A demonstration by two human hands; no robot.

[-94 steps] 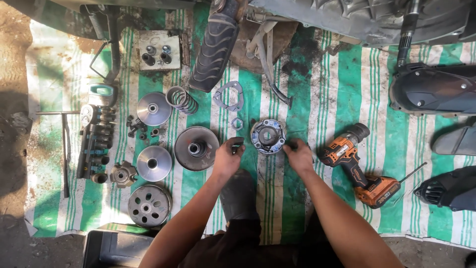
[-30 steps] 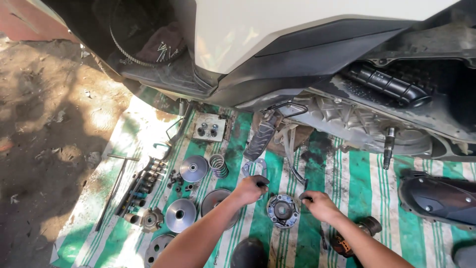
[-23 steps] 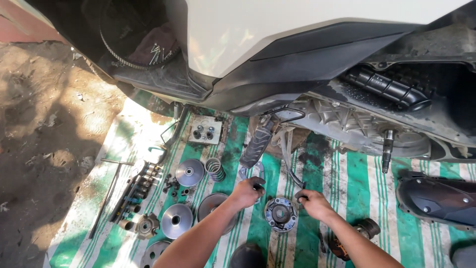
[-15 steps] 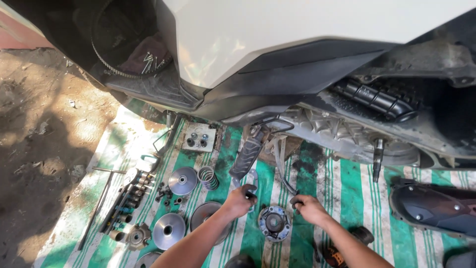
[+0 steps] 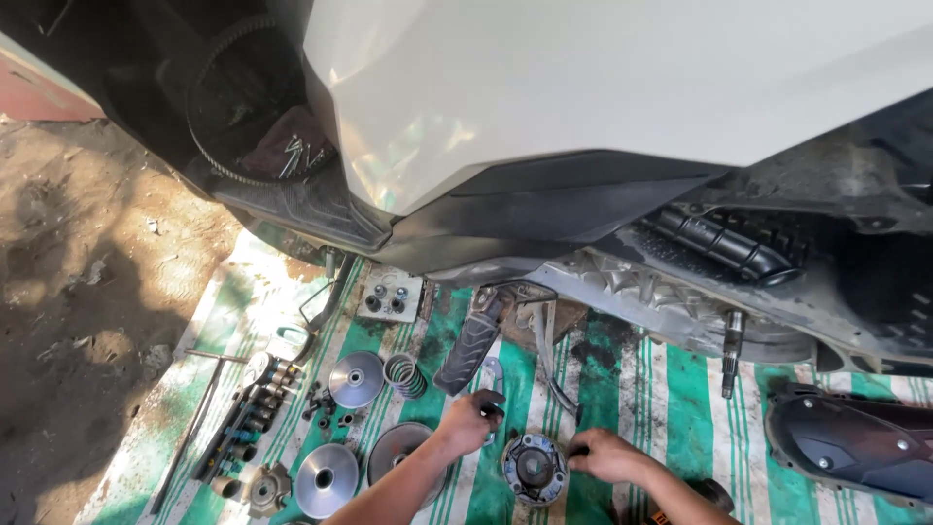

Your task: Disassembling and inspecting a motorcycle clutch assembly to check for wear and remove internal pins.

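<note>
Grey metal round clutch assembly (image 5: 533, 469) lies flat on the green-and-white striped mat (image 5: 671, 399), between both hands.

Left hand (image 5: 469, 422) sits up and left of that clutch, fingers curled around a small dark part (image 5: 489, 399); right hand (image 5: 604, 455) rests just right of it, fingers closed at its rim, seemingly nearer. Nothing long about the disc; its round face points up.

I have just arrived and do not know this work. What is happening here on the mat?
A person is working with bare hands beside a scooter with its drive side opened. The left hand holds a small dark part, and the right hand rests on the mat beside a round clutch assembly lying between both hands. On the green striped mat, more parts are laid out: metal pulley discs, a coil spring, and a row of sockets.
</note>
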